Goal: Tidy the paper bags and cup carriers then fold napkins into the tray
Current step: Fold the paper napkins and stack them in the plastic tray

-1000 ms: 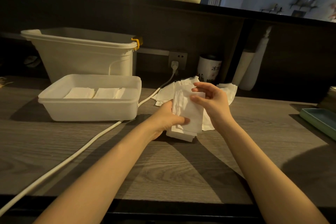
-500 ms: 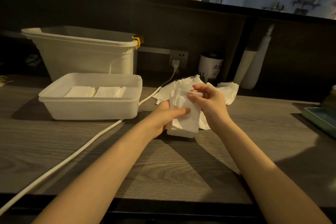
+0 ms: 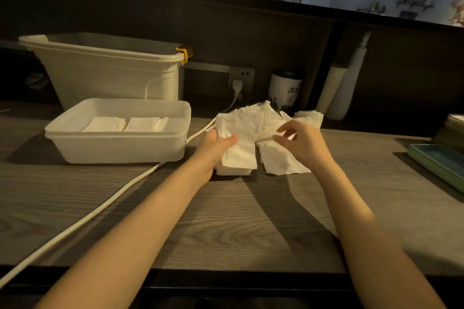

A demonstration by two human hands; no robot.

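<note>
At the far left stands a tall white bin (image 3: 105,70), and in front of it your white tray (image 3: 120,143) rests on the wooden counter (image 3: 238,221), with folded napkins (image 3: 125,124) lying flat inside it. A white cable (image 3: 82,221) runs past the tray's near right corner toward the wall socket (image 3: 241,78). Your left hand (image 3: 213,149) grips a folded stack of napkins (image 3: 238,155), thumb across the top, its lower edge on the counter. Just right, the loose napkin pile (image 3: 276,158) spreads out (some sheets reach back to the tea tin (image 3: 285,90)). Your right hand (image 3: 301,143) hovers over that pile, fingers loosely curled, holding nothing. At the far right edge sits a green tray (image 3: 437,160).
</note>
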